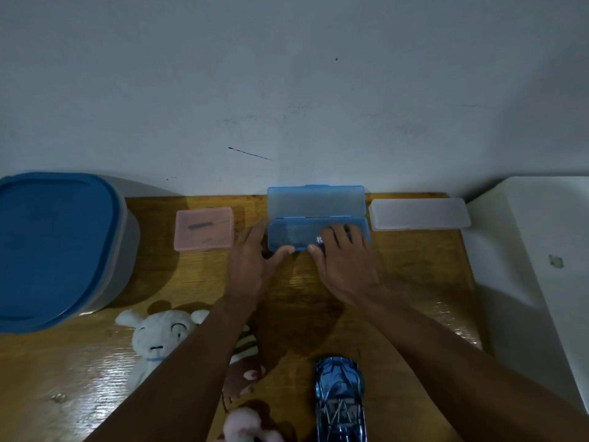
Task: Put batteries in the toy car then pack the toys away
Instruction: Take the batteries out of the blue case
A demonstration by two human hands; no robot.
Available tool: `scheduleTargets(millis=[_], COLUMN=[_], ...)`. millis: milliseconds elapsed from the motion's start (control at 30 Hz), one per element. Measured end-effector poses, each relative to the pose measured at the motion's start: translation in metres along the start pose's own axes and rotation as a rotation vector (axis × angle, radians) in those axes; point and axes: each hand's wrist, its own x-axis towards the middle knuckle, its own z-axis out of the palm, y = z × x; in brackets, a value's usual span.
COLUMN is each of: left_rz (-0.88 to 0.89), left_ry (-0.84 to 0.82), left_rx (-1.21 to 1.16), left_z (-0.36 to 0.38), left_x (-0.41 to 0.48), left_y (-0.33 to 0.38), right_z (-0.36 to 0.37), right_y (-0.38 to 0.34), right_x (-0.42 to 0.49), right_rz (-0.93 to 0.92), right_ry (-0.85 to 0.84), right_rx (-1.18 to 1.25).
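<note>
Nearest the lens, at the bottom of the frame, the blue toy car (340,400) lies on the wooden table (414,266). Higher up, at centre, the blue case (315,202) stands open. The left hand (251,260) lays straight fingers against its left end, thumb on the front edge, bracing it. The right hand (345,260) bends its fingers into the tray over a dark item (319,240), probably a battery; whether they pinch it I cannot tell. Best to keep the case braced and lift straight up.
</note>
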Motion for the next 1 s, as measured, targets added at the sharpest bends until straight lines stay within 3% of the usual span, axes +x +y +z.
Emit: scheduleTargets(millis=[333, 667, 1000], left_rz=[0.009, -0.033, -0.078], left_ry=[-0.026, -0.037, -0.033], left_rx=[-0.001, 0.008, 0.022], left_z=[-0.003, -0.004, -0.004], left_x=[0.005, 0.006, 0.004], left_y=[-0.002, 0.002, 0.007], right_z=[-0.001, -0.012, -0.018], right_y=[-0.007, -0.016, -0.007], right_x=[0.0, 0.02, 0.036], right_rz=[0.023, 0.248, 0.329], right_ry=[-0.036, -0.178, -0.222], right_rx=[0.028, 0.235, 0.38])
